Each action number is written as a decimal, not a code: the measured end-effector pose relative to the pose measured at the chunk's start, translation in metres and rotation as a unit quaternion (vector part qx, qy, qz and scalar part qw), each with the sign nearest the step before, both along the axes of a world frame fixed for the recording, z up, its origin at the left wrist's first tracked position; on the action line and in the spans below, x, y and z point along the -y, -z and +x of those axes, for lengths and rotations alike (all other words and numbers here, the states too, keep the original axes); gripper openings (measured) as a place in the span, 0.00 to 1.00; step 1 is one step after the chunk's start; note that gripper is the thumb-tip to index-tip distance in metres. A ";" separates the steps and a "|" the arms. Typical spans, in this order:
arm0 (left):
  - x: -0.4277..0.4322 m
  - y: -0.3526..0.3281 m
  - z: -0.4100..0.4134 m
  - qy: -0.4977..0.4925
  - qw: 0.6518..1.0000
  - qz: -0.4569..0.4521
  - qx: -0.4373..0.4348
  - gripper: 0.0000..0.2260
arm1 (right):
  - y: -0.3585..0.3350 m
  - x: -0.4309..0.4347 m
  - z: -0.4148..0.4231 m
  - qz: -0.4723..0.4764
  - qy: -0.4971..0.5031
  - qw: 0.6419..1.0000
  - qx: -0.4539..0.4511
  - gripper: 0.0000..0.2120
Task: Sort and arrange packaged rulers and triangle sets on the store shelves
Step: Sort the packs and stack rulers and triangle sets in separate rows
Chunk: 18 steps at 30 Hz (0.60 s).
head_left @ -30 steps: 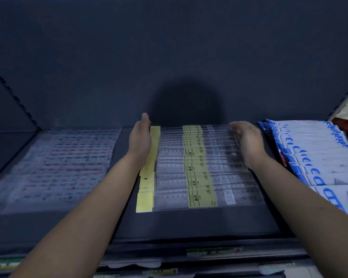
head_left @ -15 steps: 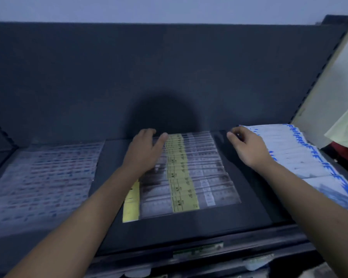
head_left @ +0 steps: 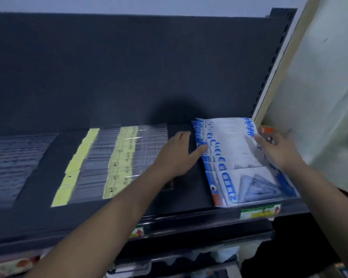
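Note:
A fanned stack of blue-and-white triangle set packs (head_left: 235,155) lies at the right end of the dark shelf (head_left: 189,189). My left hand (head_left: 179,153) rests on the shelf with its thumb against the stack's left edge. My right hand (head_left: 277,149) presses flat on the stack's right side, fingers spread. Neither hand grips a pack. Clear ruler packs with yellow labels (head_left: 113,163) lie in an overlapping row in the middle of the shelf. Another row of clear ruler packs (head_left: 14,159) lies at the far left.
The shelf's dark back panel (head_left: 129,67) rises behind the packs. A pale upright with a slotted rail (head_left: 277,63) bounds the shelf on the right. Price labels (head_left: 259,211) sit on the front edge. An orange item (head_left: 266,129) shows behind the blue stack.
Both hands left the yellow-labelled ruler packs and moved right to the two sides of the blue triangle set stack. The view swung to the right.

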<state>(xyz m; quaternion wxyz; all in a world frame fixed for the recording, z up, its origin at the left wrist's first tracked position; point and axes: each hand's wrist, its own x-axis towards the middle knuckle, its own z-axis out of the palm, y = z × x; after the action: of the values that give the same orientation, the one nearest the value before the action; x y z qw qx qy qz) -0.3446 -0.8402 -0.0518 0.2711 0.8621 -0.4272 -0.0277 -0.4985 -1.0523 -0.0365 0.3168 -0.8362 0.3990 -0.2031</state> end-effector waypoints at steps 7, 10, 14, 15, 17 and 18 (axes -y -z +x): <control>0.060 0.012 -0.004 -0.110 0.964 -0.110 -0.215 0.37 | 0.008 0.045 0.024 0.151 -0.059 0.985 0.057 0.30; 0.071 0.013 0.004 -0.124 0.956 -0.131 -0.232 0.34 | 0.010 0.060 0.038 0.184 -0.040 0.978 0.091 0.29; 0.088 0.007 0.013 -0.139 0.946 -0.180 -0.232 0.23 | 0.010 0.075 0.052 0.203 -0.060 0.969 0.127 0.25; 0.093 0.005 0.015 -0.144 0.940 -0.189 -0.246 0.21 | 0.011 0.077 0.055 0.225 -0.068 0.963 0.133 0.25; 0.102 0.003 0.021 -0.159 0.920 -0.204 -0.294 0.19 | 0.013 0.078 0.060 0.261 -0.073 0.951 0.146 0.24; 0.106 0.002 0.024 -0.171 0.908 -0.211 -0.319 0.21 | 0.014 0.077 0.063 0.271 -0.077 0.947 0.152 0.21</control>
<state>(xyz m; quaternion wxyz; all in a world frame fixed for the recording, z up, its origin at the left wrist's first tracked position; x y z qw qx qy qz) -0.3209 -0.9458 -0.0542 0.5693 0.7896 -0.1601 -0.1635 -0.4354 -1.1298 -0.0508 0.6033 -0.7062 0.3202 -0.1867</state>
